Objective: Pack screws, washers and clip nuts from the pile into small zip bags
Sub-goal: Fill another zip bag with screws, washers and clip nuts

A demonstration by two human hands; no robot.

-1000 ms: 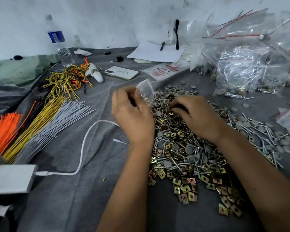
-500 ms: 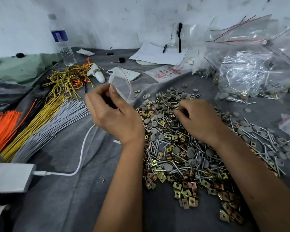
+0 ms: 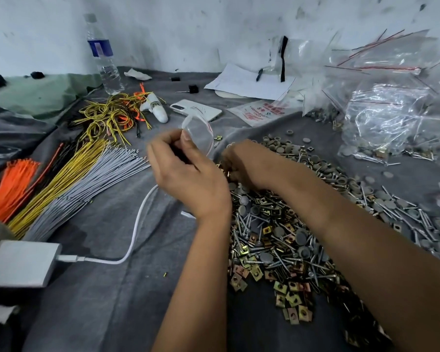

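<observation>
A wrinkled grey cloth covers the surface [image 3: 92, 301] below a scuffed white wall [image 3: 188, 26]. The left hand [image 3: 188, 174] pinches a clear, red-striped zip bag [image 3: 200, 133]. The right hand [image 3: 249, 165] curls into the pile [image 3: 277, 240] of glinting screws, round grey washers and square brassy clip nuts; what it grips is hidden.

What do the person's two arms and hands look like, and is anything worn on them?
The left hand and right hand are bare: no gloves, rings, watch or bracelets show. Both forearms are uncovered up to the picture's lower edge, with no sleeves in view. The nails that show are short and unpainted.
</observation>
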